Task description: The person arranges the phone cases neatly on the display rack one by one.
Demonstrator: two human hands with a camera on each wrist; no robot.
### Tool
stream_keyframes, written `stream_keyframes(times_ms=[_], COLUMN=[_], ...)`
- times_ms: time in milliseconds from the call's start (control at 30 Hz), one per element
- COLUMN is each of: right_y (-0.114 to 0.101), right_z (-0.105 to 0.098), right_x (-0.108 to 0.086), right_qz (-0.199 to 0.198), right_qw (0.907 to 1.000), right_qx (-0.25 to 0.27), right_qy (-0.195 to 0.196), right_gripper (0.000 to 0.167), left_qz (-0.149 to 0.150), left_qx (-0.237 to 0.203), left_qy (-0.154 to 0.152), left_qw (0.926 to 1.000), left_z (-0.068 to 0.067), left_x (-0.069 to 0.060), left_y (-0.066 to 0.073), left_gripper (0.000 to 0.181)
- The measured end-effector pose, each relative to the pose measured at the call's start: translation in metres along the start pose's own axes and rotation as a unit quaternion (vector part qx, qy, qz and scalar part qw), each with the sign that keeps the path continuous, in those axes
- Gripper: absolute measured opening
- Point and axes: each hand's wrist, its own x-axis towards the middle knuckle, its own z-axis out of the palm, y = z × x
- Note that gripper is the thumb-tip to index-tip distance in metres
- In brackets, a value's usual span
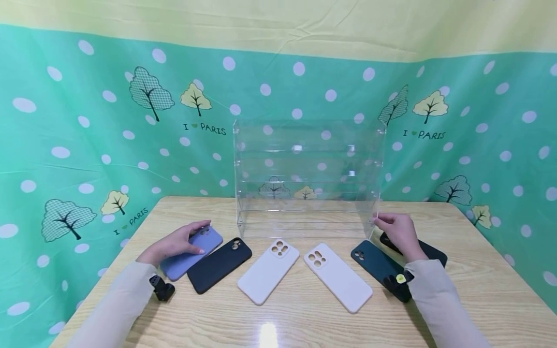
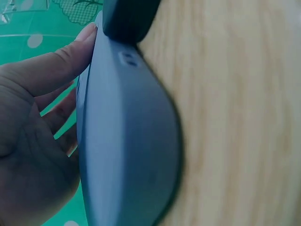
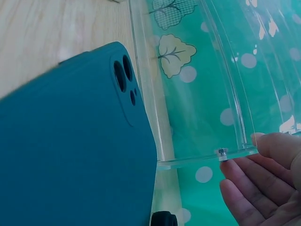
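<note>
My left hand (image 1: 178, 241) lies across a lavender-blue phone case (image 1: 176, 267) at the left of the table, its thumb on the near long edge and fingers over the far side. In the left wrist view the case (image 2: 113, 141) stays on the wood and partly hides those fingers. Toward the right, my right hand (image 1: 399, 232) pinches the front edge of a clear acrylic tiered display rack (image 1: 238, 179) at its side panel. Its thumb and fingers sit on opposite faces of the panel in the right wrist view. A dark teal phone case (image 3: 70, 141) lies below that wrist.
Between the hands lie a black phone case (image 1: 219, 266), a white one (image 1: 267, 275) and another white one (image 1: 341, 282). A second black case (image 1: 432, 253) is partly covered by the right hand. Behind the rack hangs a green polka-dot cloth (image 1: 270, 96).
</note>
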Motion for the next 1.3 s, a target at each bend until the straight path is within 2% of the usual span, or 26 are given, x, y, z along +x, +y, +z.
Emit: stream_keyframes(times_ms=[167, 367, 533, 800, 967, 1100, 1200, 1300], right_y=[-0.001, -0.001, -0.001, -0.002, -0.002, -0.003, -0.002, -0.002], right_z=[0.0, 0.0, 0.001, 0.001, 0.001, 0.001, 0.001, 0.001], right_x=[0.0, -0.002, -0.002, 0.0, 0.001, 0.001, 0.001, 0.001], right_qz=[-0.005, -0.003, -0.005, 0.004, 0.013, 0.016, 0.019, 0.016], right_qw=[0.9999, 0.9998, 0.9998, 0.9999, 0.9998, 0.9998, 0.9998, 0.9999], right_qx=[-0.005, -0.007, -0.007, -0.004, -0.001, 0.0, -0.001, -0.004], right_qy=[-0.009, -0.016, -0.017, -0.011, -0.011, -0.009, -0.007, 0.002], right_gripper=[0.041, 0.04, 0.038, 0.038, 0.039, 0.04, 0.04, 0.039], left_qz=[-0.017, -0.051, -0.072, -0.09, -0.111, -0.089, -0.057, -0.042], left_qx=[0.007, 0.003, -0.013, -0.001, -0.013, -0.027, -0.021, -0.014], left_qy=[0.024, 0.047, 0.047, 0.048, 0.06, 0.083, 0.11, 0.134], left_qw=[0.9996, 0.9976, 0.9962, 0.9948, 0.992, 0.9922, 0.9921, 0.99], left_z=[0.0, -0.005, -0.014, -0.027, -0.034, -0.041, -0.045, -0.048], left_x=[0.004, 0.01, 0.009, 0.006, 0.003, 0.003, 0.001, 0.0], left_y=[0.003, 0.009, 0.016, 0.029, 0.037, 0.044, 0.052, 0.06], left_gripper=[0.085, 0.062, 0.046, 0.039, 0.036, 0.038, 0.039, 0.039])
